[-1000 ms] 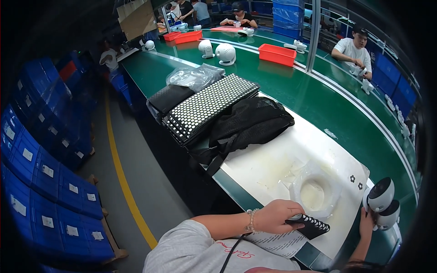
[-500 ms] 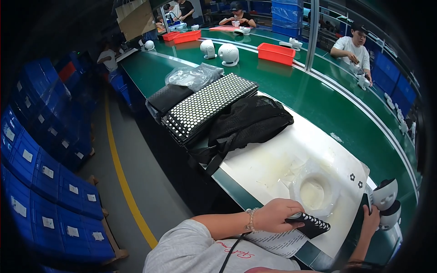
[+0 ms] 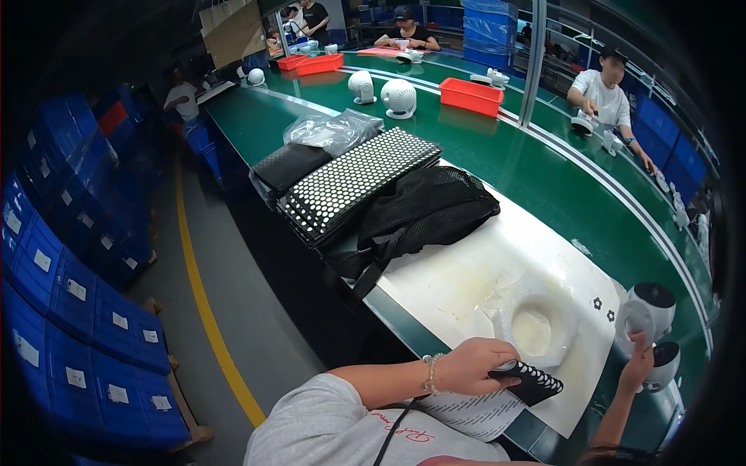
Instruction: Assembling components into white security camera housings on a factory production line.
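Observation:
My left hand (image 3: 472, 366) grips a black pad with white dots (image 3: 532, 380) at the near edge of the white mat (image 3: 466, 283). It lies over a printed sheet (image 3: 474, 413). My right hand (image 3: 639, 361) reaches up and touches a white round device (image 3: 650, 311) at the mat's right corner. A second white device (image 3: 662, 363) sits just below it. A white ring-shaped holder (image 3: 538, 328) lies on the mat between my hands.
A stack of black dotted pads (image 3: 353, 182), a black mesh bag (image 3: 423, 210) and a clear plastic bag (image 3: 334, 130) lie farther up the green conveyor (image 3: 536, 167). Red trays (image 3: 472, 95) and white devices (image 3: 399, 97) stand beyond. Other people work across the line. Blue crates (image 3: 54, 287) line the left.
My right hand has slid slightly left and down along the white device. My left hand stays on the dotted pad.

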Demonstrator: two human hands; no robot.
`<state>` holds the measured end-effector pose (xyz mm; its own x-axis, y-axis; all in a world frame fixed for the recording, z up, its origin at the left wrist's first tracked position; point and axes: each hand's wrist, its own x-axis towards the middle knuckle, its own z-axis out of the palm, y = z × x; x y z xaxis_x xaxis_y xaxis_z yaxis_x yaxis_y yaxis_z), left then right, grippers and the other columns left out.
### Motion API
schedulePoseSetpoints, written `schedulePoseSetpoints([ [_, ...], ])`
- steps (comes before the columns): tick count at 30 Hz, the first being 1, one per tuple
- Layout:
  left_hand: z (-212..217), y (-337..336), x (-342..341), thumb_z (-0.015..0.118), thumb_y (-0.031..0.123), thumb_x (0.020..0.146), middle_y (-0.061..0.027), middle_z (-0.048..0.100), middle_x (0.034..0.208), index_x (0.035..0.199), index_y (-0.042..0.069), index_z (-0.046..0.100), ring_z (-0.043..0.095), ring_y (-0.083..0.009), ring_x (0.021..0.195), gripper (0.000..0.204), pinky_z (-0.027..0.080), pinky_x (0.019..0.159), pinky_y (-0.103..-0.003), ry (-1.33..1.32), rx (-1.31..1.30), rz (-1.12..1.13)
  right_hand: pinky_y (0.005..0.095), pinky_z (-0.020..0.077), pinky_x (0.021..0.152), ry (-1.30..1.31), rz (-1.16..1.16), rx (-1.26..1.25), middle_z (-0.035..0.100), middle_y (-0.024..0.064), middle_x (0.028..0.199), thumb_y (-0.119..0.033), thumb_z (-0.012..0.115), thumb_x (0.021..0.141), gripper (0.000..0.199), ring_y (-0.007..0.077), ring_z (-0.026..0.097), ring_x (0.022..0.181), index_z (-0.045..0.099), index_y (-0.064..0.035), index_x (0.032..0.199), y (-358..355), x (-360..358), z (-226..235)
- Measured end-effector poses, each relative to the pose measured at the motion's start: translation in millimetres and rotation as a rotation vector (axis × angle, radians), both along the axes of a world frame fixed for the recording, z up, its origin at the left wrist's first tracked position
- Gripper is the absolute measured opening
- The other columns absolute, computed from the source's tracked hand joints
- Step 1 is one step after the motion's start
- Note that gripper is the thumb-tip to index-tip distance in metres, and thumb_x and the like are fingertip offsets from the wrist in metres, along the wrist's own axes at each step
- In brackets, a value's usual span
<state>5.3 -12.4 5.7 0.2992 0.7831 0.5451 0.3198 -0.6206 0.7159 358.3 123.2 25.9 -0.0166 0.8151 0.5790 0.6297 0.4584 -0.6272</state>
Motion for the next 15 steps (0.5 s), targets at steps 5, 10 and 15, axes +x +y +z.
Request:
schedulePoseSetpoints([
  [5, -2.3, -0.4, -1.5, 0.066, 0.016, 0.074, -0.0107, 0.06, 0.083, 0.089, 0.001, 0.059, 0.059, -0.0256, 0.073, 0.022, 0.047, 0.064, -0.031, 0.002, 0.017, 0.005, 0.0261, 0.0407, 0.073, 0.85, 0.45, -0.283, 0.057, 0.001, 0.09, -0.034, 0.043, 0.091, 0.027, 0.0144, 0.055, 0.083, 0.053, -0.0093, 0.09, -44.4, -86.6, 59.9],
  [10, -1.5, -1.1, -3.2, 0.066, 0.014, 0.073, -0.0108, 0.059, 0.082, 0.088, 0.001, 0.058, 0.059, -0.0263, 0.073, 0.021, 0.047, 0.063, -0.031, -0.03, 0.049, -0.009, 0.0259, 0.0467, 0.07, 1.118, 0.757, -0.667, 0.06, 0.0049, 0.096, -0.032, 0.042, 0.092, 0.027, 0.0136, 0.059, 0.08, 0.053, -0.0094, 0.101, -81.1, -149.8, 69.4],
  [15, -1.6, -2.5, -0.7, 0.065, 0.014, 0.074, -0.011, 0.059, 0.082, 0.089, 0.001, 0.058, 0.059, -0.0266, 0.074, 0.021, 0.047, 0.064, -0.031, -0.032, 0.043, -0.008, 0.0314, 0.0496, 0.067, 1.152, 0.499, -0.913, 0.061, 0.0095, 0.098, -0.031, 0.04, 0.092, 0.031, 0.0212, 0.061, 0.087, 0.049, -0.0081, 0.111, -86.9, -171.7, 49.4],
])
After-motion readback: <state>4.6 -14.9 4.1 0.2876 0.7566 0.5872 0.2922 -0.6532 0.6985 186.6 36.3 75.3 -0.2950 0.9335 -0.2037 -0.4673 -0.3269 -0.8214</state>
